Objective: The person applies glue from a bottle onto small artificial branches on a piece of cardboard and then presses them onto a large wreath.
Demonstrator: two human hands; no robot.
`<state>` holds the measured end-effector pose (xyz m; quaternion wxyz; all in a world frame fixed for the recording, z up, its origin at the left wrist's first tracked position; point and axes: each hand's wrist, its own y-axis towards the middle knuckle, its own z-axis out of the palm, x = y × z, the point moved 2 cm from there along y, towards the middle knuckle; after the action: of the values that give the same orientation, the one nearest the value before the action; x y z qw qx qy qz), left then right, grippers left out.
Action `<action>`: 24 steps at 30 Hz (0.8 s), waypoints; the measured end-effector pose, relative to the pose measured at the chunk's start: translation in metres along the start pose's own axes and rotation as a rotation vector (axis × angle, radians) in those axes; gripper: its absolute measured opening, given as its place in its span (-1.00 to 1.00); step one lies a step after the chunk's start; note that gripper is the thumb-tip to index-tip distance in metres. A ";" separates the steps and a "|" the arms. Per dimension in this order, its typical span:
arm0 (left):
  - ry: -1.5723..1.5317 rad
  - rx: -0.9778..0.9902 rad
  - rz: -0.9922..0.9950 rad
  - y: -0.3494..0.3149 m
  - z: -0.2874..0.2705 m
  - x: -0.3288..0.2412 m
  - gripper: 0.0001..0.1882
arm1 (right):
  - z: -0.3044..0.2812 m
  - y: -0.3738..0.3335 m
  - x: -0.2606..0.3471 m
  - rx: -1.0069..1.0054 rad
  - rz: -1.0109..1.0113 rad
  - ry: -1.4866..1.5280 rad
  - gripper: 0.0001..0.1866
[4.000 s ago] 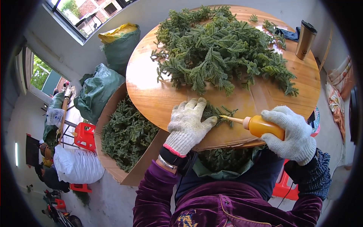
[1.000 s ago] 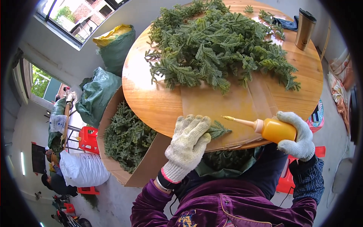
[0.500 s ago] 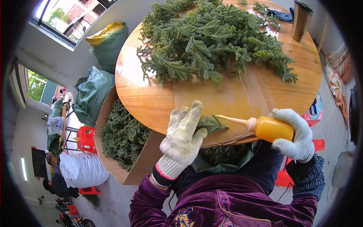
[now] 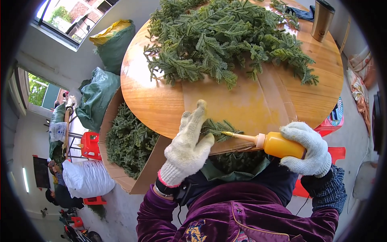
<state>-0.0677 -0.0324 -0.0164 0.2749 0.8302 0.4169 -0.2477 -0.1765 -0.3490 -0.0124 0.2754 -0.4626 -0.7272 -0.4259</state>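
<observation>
My right hand [image 4: 308, 149], in a white knitted glove, wraps round a squeeze bottle [image 4: 284, 145] of yellow-orange liquid. The bottle lies nearly level, its long nozzle pointing left. The yellow tip of the nozzle touches or hovers just over a small green fir sprig [image 4: 219, 128] at the table's near edge. My gloved left hand [image 4: 187, 141] is beside the sprig's left end, thumb and forefinger stretched apart. The glove hides that end, so whether the hand presses on it is unclear. Beneath the sprig lies a yellow-stained cardboard sheet [image 4: 229, 103].
A big heap of fir branches [image 4: 225, 40] covers the far part of the round wooden table [image 4: 141, 105]. A tumbler [image 4: 322, 20] stands at far right. Left of the table is a cardboard box [image 4: 147, 167] of greenery, with sacks [image 4: 98, 97] behind. Another person [image 4: 66, 193] is far left.
The bottle has moved left and slightly down, bringing its nozzle tip over the sprig. My left hand has shifted a little left and up, uncovering more of the sprig.
</observation>
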 end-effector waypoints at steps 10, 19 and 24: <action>0.053 -0.185 -0.056 -0.002 0.020 -0.012 -0.22 | 0.004 -0.004 0.004 0.012 -0.020 -0.109 -0.26; 0.519 -0.190 -0.058 -0.014 0.017 -0.003 -0.18 | 0.006 0.003 0.013 -0.010 0.008 -0.129 -0.31; 0.500 -0.078 -0.079 -0.004 0.009 -0.007 -0.16 | 0.000 0.002 0.014 -0.006 0.011 -0.080 -0.27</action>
<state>-0.0760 -0.0404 -0.0195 0.1854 0.8374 0.5134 -0.0292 -0.1808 -0.3424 -0.0010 0.2471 -0.4838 -0.7338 -0.4079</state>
